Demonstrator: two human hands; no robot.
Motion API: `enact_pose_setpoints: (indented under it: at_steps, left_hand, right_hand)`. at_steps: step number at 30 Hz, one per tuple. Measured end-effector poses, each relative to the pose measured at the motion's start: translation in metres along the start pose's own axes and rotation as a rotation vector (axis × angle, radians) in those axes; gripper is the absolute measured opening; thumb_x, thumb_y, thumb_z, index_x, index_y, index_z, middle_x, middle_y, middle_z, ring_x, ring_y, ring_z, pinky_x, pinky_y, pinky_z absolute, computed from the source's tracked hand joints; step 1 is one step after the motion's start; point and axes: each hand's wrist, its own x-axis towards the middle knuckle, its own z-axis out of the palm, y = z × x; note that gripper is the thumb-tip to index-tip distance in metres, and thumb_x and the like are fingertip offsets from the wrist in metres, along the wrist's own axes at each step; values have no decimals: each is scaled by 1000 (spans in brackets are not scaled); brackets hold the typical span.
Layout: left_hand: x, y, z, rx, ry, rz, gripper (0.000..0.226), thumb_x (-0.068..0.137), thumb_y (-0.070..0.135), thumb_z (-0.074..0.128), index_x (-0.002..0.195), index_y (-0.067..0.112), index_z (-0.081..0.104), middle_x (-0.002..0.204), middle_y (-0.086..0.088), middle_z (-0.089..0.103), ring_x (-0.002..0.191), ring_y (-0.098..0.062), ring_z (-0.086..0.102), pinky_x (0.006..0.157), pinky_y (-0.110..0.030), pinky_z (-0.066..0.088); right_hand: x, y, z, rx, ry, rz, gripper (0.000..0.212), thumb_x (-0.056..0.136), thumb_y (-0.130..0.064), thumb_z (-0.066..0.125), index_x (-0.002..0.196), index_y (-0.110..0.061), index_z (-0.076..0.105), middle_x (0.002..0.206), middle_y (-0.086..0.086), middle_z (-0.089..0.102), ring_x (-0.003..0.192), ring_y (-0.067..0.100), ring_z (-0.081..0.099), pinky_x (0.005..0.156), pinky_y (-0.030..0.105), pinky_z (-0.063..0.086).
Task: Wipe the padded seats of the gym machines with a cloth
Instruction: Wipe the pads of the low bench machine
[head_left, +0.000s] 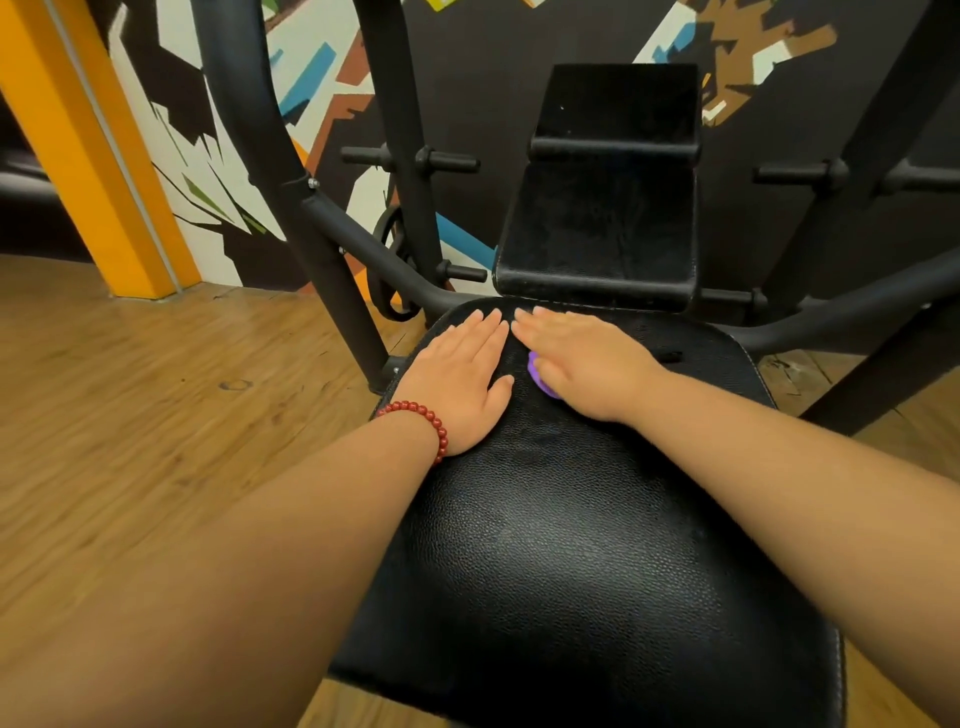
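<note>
Both my hands lie flat on the far end of the black padded seat (571, 545), fingers straight and together, gripping nothing. My right hand (587, 364) presses a purple cloth (535, 370) against the pad. Only a small rounded edge of it shows beside the thumb, nearer me than the fingers (540, 322), so I cannot tell its long axis. My left hand (462, 374), with a red bead bracelet (426, 421) at the wrist, rests just beside it. The seat, glossy pebbled leatherette with a stitched edge, runs lengthwise away from me toward the tilted back pad (602, 228).
</note>
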Motion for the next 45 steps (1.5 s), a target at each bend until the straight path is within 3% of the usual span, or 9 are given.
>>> enact_pose_setpoints:
  at_steps: [3,6,15,20,29,34,37,42,45]
  left_hand:
    - [-1,0,-2,-1,-7,-2,63,102,40,30,155,15,6,163,0,1,149,-14,-3,122,-33,0]
    - [0,0,-3,11,-5,7,62,103,39,29,155,15,6,163,0,1,149,-15,-2,121,-32,0]
    - [-1,1,-3,23,-15,0,63,102,40,29,155,16,5,163,0,0,149,-15,-3,120,-31,-2]
    - [-1,0,-3,17,-24,7,62,103,39,29,155,16,5,163,1,-1,149,-15,-4,121,-32,-1]
    - [-2,5,-5,36,-11,21,61,103,34,30,155,15,5,163,0,-2,149,-15,-7,119,-31,-4]
    - [-4,4,-6,59,-47,148,60,102,35,34,155,19,10,162,3,3,149,-14,-4,120,-32,-2]
    - [-5,4,-7,43,-53,179,62,101,42,35,154,18,13,162,2,8,149,-14,4,121,-31,4]
    - [0,33,-2,-8,31,19,61,100,45,35,153,17,22,159,-3,22,147,-18,14,120,-34,9]
    - [4,59,9,-74,69,-114,64,99,44,35,153,13,20,159,-9,18,148,-22,9,121,-39,2]
  right_hand:
    - [-10,17,-9,40,-26,-55,52,103,-20,37,153,-18,22,160,-5,18,148,8,12,119,24,8]
    - [-20,33,-16,70,-25,16,51,103,-19,39,152,-18,24,160,-5,19,147,8,13,116,20,5]
    - [6,17,-13,84,-19,-20,51,104,-21,37,153,-16,23,161,-4,17,148,9,11,119,25,8]
    - [-23,41,-15,128,-7,7,50,103,-24,41,151,-22,28,157,-11,23,145,3,14,114,17,6]
    - [1,18,-14,56,-20,30,53,104,-24,36,153,-16,20,161,-2,16,148,12,11,120,32,12]
    - [-22,36,-14,109,-13,3,51,103,-25,39,152,-20,24,159,-8,19,147,7,11,115,20,5]
    - [-49,52,-16,119,5,20,50,102,-23,43,150,-19,29,157,-7,25,147,9,16,118,23,10]
    - [-45,51,-17,49,-28,44,53,103,-23,38,153,-19,21,160,-6,17,148,9,11,116,21,5]
    - [-32,49,-18,68,-23,38,53,103,-23,38,153,-18,21,161,-4,17,148,10,10,120,27,10]
